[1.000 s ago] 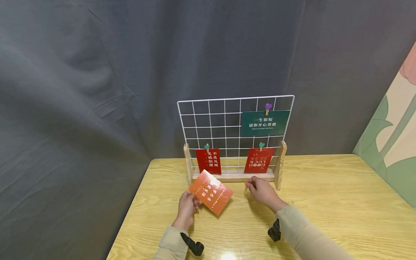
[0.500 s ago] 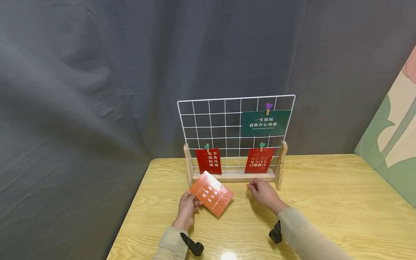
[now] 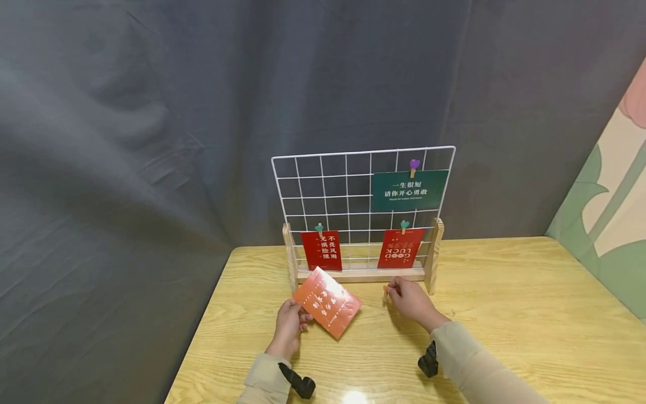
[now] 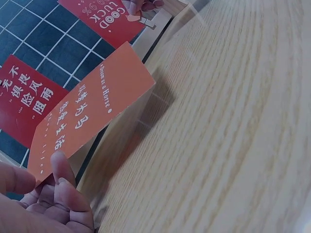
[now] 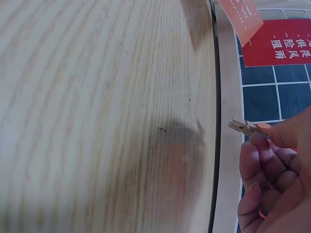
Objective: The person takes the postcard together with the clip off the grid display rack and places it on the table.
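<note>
My left hand (image 3: pixel 290 324) pinches the corner of an orange card (image 3: pixel 327 302) with white lettering, holding it tilted just above the wooden table (image 3: pixel 504 314). In the left wrist view the orange card (image 4: pixel 90 111) rises from my thumb and fingers (image 4: pixel 60 174). My right hand (image 3: pixel 406 297) pinches a small wooden clothespin (image 3: pixel 386 291) in front of the white wire grid stand (image 3: pixel 348 185). The right wrist view shows the clothespin (image 5: pixel 243 126) held between fingertips (image 5: pixel 279 133).
On the grid hang a green card (image 3: pixel 409 191) under a purple-heart pin, a red card (image 3: pixel 321 250) at lower left and a red "GOOD LUCK" card (image 3: pixel 400 248) at lower right. Grey curtain hangs behind. A painted panel (image 3: pixel 610 207) leans at the right.
The orange card has lowered slightly and the right hand has shifted a little right; both grips are unchanged.
</note>
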Demonstrator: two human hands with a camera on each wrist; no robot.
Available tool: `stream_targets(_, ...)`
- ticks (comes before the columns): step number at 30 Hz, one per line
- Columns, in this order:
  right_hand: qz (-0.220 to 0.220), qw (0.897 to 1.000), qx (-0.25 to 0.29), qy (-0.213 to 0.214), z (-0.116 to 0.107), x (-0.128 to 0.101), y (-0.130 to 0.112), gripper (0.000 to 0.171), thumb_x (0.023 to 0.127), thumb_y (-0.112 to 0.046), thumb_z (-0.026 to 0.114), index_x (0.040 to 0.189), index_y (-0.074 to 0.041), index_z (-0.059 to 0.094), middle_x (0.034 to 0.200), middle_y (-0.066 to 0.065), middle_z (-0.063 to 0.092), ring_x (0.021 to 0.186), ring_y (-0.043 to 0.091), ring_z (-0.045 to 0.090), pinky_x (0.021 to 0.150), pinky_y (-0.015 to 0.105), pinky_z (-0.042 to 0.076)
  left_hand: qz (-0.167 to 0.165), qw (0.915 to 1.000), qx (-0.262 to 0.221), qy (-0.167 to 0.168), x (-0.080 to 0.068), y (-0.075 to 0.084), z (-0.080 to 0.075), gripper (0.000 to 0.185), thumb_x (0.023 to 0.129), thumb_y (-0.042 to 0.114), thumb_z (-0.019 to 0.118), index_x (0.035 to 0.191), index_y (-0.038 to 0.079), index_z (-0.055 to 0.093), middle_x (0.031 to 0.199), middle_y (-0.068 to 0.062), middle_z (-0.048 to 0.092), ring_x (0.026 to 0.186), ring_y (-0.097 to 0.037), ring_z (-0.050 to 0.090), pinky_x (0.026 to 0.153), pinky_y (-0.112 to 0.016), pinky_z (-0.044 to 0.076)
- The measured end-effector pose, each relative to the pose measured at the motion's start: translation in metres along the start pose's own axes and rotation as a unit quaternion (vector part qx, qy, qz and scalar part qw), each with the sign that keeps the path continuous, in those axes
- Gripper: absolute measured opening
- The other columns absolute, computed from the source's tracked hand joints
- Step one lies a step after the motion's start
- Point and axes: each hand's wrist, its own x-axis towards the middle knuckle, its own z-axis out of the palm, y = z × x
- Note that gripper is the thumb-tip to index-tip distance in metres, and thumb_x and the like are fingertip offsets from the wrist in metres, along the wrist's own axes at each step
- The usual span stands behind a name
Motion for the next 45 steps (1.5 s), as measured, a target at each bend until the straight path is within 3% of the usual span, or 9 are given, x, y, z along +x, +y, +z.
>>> stream_targets(16,-0.004,1.0,0.004,0.005,0.005,-0.002,0.005,0.01,0.102,-0.005,0.058,0.095,0.0,0.063,0.072,0.001,0.054,0.061,0.015,0.046,0.056,0.032,0.04,0.0,0.9999,0.013,0.008,0.001,0.0,0.0,0.013,0.11,0.007,0.037,0.102,0.003,0.046,0.08,-0.005,0.056,0.065,-0.011,0.057,0.055,-0.021,0.039)
stream_targets(24,0.017,1.0,0.007,0.001,0.008,-0.001,0.009,0.009,0.102,-0.005,0.058,0.096,0.0,0.063,0.071,0.001,0.053,0.06,0.015,0.047,0.056,0.031,0.04,0.0,0.9996,0.026,0.013,0.001,0.0,0.0,0.012,0.109,0.006,0.039,0.099,0.005,0.046,0.077,-0.005,0.057,0.063,-0.011,0.056,0.054,-0.021,0.039)
stream_targets(45,0.005,1.0,0.01,0.013,0.016,0.0,0.019,0.011,0.1,-0.005,0.057,0.093,-0.001,0.065,0.07,0.0,0.053,0.06,0.015,0.045,0.057,0.031,0.039,0.005,0.9993,0.036,-0.006,0.006,-0.002,0.0,0.018,0.109,0.005,0.036,0.092,0.008,0.04,0.079,-0.006,0.055,0.06,-0.009,0.057,0.053,-0.02,0.038)
